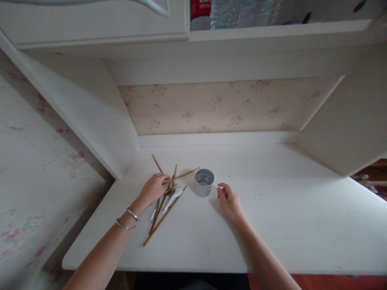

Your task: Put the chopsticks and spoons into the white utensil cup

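Observation:
My left hand [156, 187] reaches over a loose pile of utensils, its fingers drawn together at the crossing sticks. What they grip, if anything, is hidden. One wooden chopstick [187, 173] extends from beside its fingertips toward the cup. Under and around the hand lie several more chopsticks [165, 218], a white soup spoon [172, 199] and a metal spoon [155, 211]. A grey metal cup [204, 189] with holes in its bottom stands upright to the right of the pile. Just right of the cup, my right hand [229, 200] is loosely curled, fingers apart, holding nothing and not touching it.
The white tabletop [287, 217] sits in a niche with side panels and a floral back wall [211, 106]. Overhead, a shelf [278, 30] holds clear plastic bottles [240, 14] and a red package [200, 9]. A cabinet door [99, 22] hangs at the upper left.

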Motion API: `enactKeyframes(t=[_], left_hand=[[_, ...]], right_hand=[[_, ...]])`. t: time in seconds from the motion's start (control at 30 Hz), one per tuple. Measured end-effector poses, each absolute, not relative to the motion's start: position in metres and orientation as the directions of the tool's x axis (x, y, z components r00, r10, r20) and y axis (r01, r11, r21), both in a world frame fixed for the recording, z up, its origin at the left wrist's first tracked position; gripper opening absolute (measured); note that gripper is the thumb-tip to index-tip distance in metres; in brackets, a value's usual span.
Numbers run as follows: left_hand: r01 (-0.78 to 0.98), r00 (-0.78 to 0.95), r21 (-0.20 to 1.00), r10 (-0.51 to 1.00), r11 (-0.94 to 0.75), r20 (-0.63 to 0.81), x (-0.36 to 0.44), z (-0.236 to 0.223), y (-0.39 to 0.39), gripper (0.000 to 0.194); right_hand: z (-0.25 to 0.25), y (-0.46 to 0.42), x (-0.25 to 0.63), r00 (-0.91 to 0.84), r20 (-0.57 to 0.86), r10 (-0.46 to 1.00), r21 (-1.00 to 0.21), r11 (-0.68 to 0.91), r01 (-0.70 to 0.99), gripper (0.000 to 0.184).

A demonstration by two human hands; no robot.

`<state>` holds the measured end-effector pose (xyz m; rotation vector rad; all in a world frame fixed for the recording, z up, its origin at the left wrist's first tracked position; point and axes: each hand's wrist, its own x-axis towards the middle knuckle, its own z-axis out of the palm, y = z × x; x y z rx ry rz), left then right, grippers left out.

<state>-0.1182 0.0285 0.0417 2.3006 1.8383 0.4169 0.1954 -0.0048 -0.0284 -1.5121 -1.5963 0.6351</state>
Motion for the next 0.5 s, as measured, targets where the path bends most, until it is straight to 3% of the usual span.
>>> enactKeyframes(t=[0.23, 0.5], left_hand=[[0.926, 0.279, 0.242, 0.958, -0.288, 0.071, -0.082, 0.023, 0.075, 0.024], [0.922, 0.272, 0.257, 0.957, -0.29, 0.105, -0.067, 0.02, 0.085, 0.02]], right_hand=[[-0.03, -0.005, 0.196, 0.132, 0.156, 0.979, -0.893, 0.082, 0.442, 0.038], [-0.023, -0.006, 0.196, 0.043, 0.188, 0.981, -0.921, 0.161, 0.354, 0.038]])
